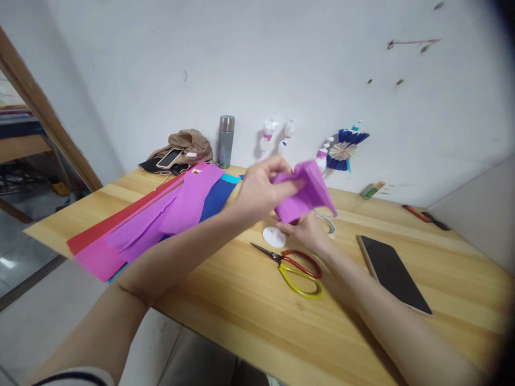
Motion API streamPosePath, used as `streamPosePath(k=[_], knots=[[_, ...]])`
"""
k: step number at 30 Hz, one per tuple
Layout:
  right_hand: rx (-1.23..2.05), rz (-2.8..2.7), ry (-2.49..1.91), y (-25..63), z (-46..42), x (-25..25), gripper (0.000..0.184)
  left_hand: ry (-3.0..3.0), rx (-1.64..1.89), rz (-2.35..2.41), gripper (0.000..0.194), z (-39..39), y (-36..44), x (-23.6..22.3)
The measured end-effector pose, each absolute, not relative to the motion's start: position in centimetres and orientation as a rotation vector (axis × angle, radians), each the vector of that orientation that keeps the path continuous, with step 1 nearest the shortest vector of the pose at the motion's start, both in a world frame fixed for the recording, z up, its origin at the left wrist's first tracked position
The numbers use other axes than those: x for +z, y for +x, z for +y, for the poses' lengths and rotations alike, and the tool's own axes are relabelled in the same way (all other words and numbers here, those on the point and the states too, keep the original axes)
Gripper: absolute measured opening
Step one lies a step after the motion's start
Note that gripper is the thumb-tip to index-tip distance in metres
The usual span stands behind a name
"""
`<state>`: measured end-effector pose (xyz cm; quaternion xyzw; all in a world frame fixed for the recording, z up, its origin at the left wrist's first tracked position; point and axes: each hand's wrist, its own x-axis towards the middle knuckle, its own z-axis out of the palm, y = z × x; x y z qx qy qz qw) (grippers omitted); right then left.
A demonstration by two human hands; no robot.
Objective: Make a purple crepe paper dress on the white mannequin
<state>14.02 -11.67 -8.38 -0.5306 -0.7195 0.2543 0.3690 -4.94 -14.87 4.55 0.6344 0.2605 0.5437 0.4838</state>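
A folded piece of purple paper (309,187) is up off the wooden table (225,332), held between both hands. My left hand (265,187) pinches its left side, thumb lying across the front. From below, my right hand (303,230) grips the lower edge; most of its fingers are hidden behind the paper. A white disc (274,237) lies just under the hands. Close by, scissors (287,260) with one red and one yellow handle rest on the tabletop, blades pointing left. Part of a white ring-shaped roll (330,228) shows behind my right hand.
Purple, red and blue paper sheets (193,198) are spread at the left. A tablet (394,273) lies at the right. Along the wall stand a flask (226,142), brown cloth with a phone (169,158), small white figures (269,134) and a blue paper fan piece (348,150).
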Motion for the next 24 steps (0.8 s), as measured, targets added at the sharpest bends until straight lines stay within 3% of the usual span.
streamPosePath(k=[5,12,15,19,24], knots=[[0.801,-1.872,-1.354,14.5,-11.5,-7.7,0.021,1.426,1.630,0.531,0.029,-13.0,-7.5,6.7],[0.702,-2.006,-1.405,16.8,-12.0,-4.7,0.027,1.392,1.398,0.548,0.022,-12.6,-7.5,6.3],[0.757,-2.307,-1.451,18.5,-12.9,-2.4,0.024,1.426,1.370,0.525,0.018,-12.4,-7.9,6.6],[0.913,-2.497,-1.434,19.5,-13.9,-1.0,0.006,1.455,1.349,0.489,0.007,-12.3,-8.8,7.3],[1.340,-2.195,-1.399,18.6,-14.4,-1.6,0.011,1.499,1.290,0.655,0.011,-12.2,-9.2,7.7]])
